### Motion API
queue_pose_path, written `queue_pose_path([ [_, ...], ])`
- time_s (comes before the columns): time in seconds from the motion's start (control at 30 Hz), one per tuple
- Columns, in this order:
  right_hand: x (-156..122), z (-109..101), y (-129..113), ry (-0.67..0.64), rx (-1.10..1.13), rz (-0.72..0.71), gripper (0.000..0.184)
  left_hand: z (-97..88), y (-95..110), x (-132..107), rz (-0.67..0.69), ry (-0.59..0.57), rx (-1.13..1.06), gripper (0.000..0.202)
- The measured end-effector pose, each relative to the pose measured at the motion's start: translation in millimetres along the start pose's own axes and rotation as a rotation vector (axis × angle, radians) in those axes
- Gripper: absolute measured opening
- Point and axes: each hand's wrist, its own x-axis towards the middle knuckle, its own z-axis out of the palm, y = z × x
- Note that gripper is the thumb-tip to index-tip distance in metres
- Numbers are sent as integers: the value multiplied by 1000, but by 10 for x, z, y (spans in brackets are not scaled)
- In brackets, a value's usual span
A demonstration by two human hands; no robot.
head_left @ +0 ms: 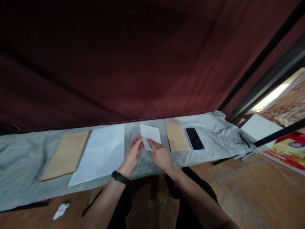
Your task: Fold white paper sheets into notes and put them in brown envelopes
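A folded sheet of white paper is between my two hands over the grey cloth. My left hand, with a black band at the wrist, pinches its left edge. My right hand lies across its lower part, fingers closed on it. To the right lies a single brown envelope, and beyond that a phone with a dark screen and a pale case. On the left, white paper sheets lie beside a stack of brown envelopes.
Grey cloth covers the long narrow table. A dark red curtain hangs right behind it. At the right are a black metal pole, a white box and a red printed carton. A crumpled white scrap lies on the tiled floor.
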Motion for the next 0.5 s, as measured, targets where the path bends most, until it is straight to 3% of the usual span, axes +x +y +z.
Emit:
queue_pose_path([
  [0.1,110,-108,-33,282,468,212,54,96,121,-50,-99,69,-74,38],
  [0.2,164,-93,-29,430,799,385,62,151,70,-41,-244,71,-35,36],
  [0.3,129,12,-6,387,886,480,59,155,-44,22,-230,47,-54,45],
  [0.37,77,62,27,367,916,517,52,117,-71,76,-147,94,-22,65],
  [0.43,31,60,86,364,966,547,45,47,-31,119,-56,85,59,79],
  [0.5,10,14,174,355,984,593,40,-34,57,140,37,8,149,80],
])
